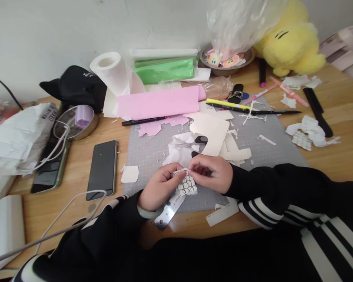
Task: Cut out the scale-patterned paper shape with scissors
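Between both hands is a small white paper piece (188,186) covered in rows of black-outlined scallops. My left hand (161,184) pinches its upper left edge between thumb and fingers. At its upper right edge, my right hand (212,172) has thumb and fingertips closed together on the same piece. Below it a metal ruler (170,211) lies slanted, partly hidden. Just beyond the hands are crumpled white tissue (181,150), black-handled scissors (200,140) partly covered, and a cut sheet of cream paper (210,129).
A grey cutting mat (153,149) carries paper scraps and pens. Two phones (102,168) lie to the left, near a white cable (73,199). Behind stand a paper roll (110,72), folded pink paper (161,102) and a metal bowl (226,70). A black comb (317,111) lies right.
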{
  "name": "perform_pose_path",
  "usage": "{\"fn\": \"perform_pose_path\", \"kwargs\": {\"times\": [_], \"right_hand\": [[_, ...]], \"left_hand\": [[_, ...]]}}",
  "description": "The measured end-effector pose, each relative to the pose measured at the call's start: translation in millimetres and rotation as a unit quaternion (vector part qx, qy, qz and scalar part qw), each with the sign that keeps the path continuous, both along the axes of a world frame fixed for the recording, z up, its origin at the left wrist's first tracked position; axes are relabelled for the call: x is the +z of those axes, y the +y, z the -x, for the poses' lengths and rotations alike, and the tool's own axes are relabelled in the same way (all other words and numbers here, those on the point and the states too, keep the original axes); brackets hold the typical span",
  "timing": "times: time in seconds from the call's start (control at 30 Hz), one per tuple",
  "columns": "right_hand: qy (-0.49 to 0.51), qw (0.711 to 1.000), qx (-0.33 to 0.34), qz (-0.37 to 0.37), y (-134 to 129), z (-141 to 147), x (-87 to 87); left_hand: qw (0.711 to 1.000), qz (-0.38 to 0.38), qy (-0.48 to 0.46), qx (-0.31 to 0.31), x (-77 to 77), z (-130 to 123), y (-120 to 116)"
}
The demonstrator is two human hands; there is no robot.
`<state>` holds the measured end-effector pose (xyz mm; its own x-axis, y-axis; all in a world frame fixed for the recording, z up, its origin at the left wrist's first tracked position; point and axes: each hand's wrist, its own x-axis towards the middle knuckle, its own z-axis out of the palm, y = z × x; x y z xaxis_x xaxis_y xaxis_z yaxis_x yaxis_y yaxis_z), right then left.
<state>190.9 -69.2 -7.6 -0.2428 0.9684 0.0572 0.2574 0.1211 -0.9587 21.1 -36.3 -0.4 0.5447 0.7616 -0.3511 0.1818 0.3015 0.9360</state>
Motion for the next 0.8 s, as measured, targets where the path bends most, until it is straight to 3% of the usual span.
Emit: {"fn": "perform_pose_path", "kwargs": {"times": [0.13, 0.33, 0.8], "right_hand": [[0.055, 0.998, 0.006, 0.036, 2.3, -1.2, -0.8], [0.182, 0.96, 0.009, 0.212, 7.0, -1.1, -1.6], [0.145, 0.954, 0.027, 0.263, 8.7, -0.9, 5.0]], "left_hand": [[1.0, 0.011, -0.001, -0.013, -2.3, 1.7, 0.1], [0.999, -0.013, 0.015, -0.033, -6.2, 4.5, 0.4], [0.992, -0.087, 0.057, -0.067, -2.1, 3.4, 1.0]]}}
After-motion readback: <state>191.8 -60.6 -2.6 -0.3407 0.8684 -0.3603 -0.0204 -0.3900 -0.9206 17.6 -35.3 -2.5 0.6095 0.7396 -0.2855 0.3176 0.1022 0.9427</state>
